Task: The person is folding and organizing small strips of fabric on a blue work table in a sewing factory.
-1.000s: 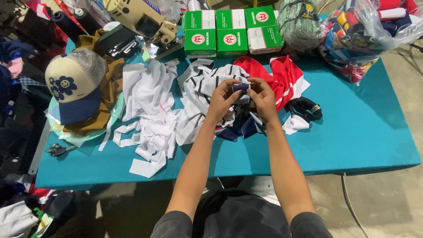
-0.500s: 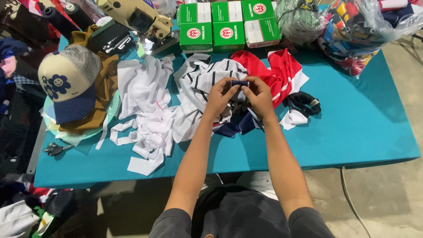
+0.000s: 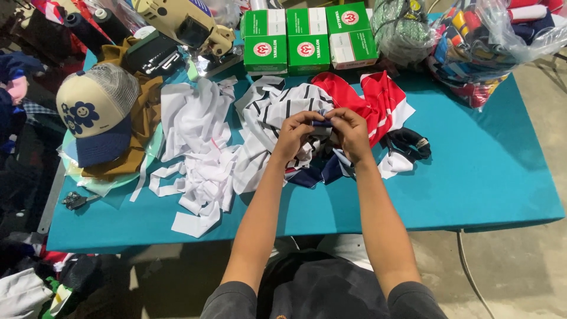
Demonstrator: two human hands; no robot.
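Together, both hands point(image 3: 323, 133) (knuckles up) pinch navy scrap point(image 3: 322, 123).

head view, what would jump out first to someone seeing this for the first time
The left hand and right hand meet at the middle of the teal table, pinching a small dark blue fabric piece above a striped white cloth and a red cloth. To the left lies a heap of white fabric strips and a cream and blue cap; three green boxes line the far edge.
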